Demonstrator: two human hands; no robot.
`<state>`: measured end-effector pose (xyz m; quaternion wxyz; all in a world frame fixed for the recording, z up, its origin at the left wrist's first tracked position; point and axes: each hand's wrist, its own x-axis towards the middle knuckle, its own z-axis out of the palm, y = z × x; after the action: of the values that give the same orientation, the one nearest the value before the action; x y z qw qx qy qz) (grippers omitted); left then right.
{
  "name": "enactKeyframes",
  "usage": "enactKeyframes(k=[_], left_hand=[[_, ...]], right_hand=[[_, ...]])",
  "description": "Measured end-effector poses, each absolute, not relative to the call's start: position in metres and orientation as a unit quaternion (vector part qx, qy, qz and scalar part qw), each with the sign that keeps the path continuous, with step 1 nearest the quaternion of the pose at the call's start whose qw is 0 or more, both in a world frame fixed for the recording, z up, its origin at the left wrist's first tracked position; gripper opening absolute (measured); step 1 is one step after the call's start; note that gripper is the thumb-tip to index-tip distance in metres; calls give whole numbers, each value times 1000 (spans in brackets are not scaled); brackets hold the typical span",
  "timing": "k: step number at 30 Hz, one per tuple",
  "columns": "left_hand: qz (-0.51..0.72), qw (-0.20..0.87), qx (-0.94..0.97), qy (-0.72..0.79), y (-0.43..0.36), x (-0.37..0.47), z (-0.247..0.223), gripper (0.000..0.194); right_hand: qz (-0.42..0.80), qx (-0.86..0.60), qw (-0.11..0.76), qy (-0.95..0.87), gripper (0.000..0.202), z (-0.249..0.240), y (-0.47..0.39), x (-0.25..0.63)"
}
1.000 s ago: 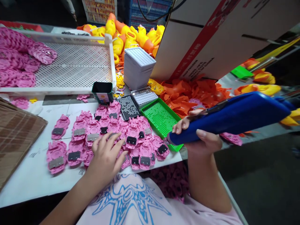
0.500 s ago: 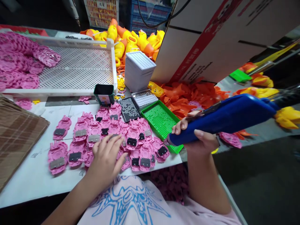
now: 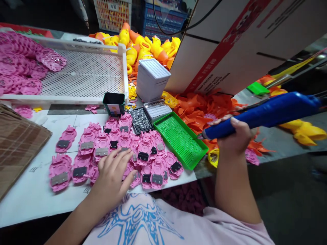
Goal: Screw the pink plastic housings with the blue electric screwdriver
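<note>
A blue electric screwdriver point(image 3: 252, 119) is gripped in my right hand point(image 3: 235, 136), the fingers wrapped round its body. Its thin bit points left, over the right side of a green perforated tray point(image 3: 176, 136) that holds many tiny screws. My left hand point(image 3: 113, 170) lies with fingers outstretched on the pink plastic toy shells point(image 3: 125, 139) at the table's front. Many shells carry black or grey plates, such as this shell point(image 3: 144, 146) just right of the hand. Whatever lies beneath my left palm is hidden.
A large white crate point(image 3: 84, 73) with stacked pink shells stands back left. Behind the green tray are a black perforated tray point(image 3: 140, 119), stacked white trays point(image 3: 152, 80), orange parts point(image 3: 196, 105) and a big carton point(image 3: 217, 44). A yellow cup point(image 3: 213, 157) sits right; brown cardboard point(image 3: 20, 146) left.
My right hand has carried the electric screwdriver to the right and slightly up, uncovering more of the green tray and the yellow cup. My left hand stays on the pink shells.
</note>
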<state>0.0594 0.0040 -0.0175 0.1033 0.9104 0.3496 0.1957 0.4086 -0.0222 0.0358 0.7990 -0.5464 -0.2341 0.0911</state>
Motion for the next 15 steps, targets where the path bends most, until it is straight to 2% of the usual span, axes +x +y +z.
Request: enactKeyframes(k=[6,15], left_hand=[[186,107,909,357,6,55,-18,33],[160,113,911,363,11,60,-15,29]], right_hand=[[-24,-605,778,-166,31,10,1,452],[-18,-669,715,-204,38,-11,-1,447]])
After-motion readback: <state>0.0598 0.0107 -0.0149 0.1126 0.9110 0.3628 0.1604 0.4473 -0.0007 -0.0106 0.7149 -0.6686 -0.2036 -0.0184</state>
